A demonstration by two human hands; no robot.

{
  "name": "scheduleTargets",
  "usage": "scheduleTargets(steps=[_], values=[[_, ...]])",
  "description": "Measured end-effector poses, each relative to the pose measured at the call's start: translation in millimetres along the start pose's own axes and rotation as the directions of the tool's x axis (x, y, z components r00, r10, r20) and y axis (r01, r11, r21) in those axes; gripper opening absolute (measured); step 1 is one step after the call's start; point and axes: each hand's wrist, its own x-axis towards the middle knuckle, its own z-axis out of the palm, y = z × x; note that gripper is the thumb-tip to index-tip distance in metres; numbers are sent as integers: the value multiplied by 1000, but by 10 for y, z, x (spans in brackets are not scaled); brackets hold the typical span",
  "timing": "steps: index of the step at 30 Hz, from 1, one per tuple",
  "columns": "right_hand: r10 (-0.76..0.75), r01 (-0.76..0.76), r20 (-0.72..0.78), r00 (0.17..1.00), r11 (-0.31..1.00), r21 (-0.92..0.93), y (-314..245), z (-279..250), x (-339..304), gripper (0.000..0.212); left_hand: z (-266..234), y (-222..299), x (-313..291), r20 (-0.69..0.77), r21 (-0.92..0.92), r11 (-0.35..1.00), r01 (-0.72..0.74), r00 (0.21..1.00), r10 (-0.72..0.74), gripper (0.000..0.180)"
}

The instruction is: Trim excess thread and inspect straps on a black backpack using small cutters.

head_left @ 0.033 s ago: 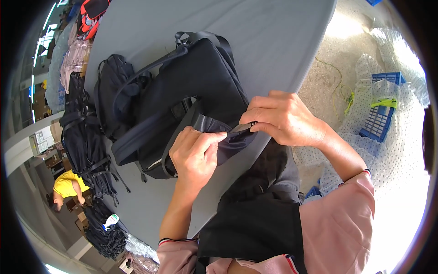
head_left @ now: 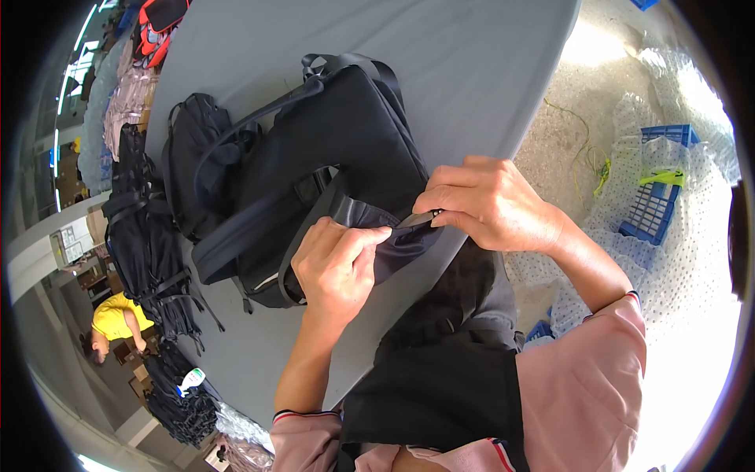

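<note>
Grip: left hand (head_left: 334, 263) clamped, thumb against forefinger, on an edge of the bag (head_left: 338, 118); right hand (head_left: 491, 206) closed on a tool (head_left: 412, 222) whose slim end reaches toward the left thumb.
Change: hands, tool and bag sit just as in the earlier frame.
Tool: greyish, narrow, smooth; partly hidden by the right fingers, its exact kind hard to make out.
Bag: black smooth cloth, boxy, with flat straps; lying on the table (head_left: 472, 63), its near end between the hands, partly covered by them.
Table: plain grey surface, right edge curving.
Second bag (head_left: 185, 149): black, slumped, just left of the first and partly behind it.
Pile (head_left: 145, 228): black bags, thin straps dangling, along the table's left side; single bags merge.
Right floor: blue gridded crate (head_left: 653, 216), partly under translucent dotted wrap (head_left: 692, 236).
Far left: person in yellow (head_left: 118, 318), lower body hidden.
</note>
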Motion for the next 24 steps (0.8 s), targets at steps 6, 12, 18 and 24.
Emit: scheduleTargets(steps=[6,12,18,24], values=[[280,-268,25,960,884,382,-22,101,-82,25,24,-32,1,-27,-13,1000,-27,999,27,27],[430,-378,-10,903,804,460,-136,100,-144,28,20,-48,13,-52,-12,999,-47,998,47,27],[338,-326,-9,941,915,237,-168,65,-87,25,49,-74,18,-64,-9,998,-61,996,60,28],[148,-140,-61,987,983,115,-64,34,7,20,48,-74,13,-43,-5,998,-59,997,59,27]])
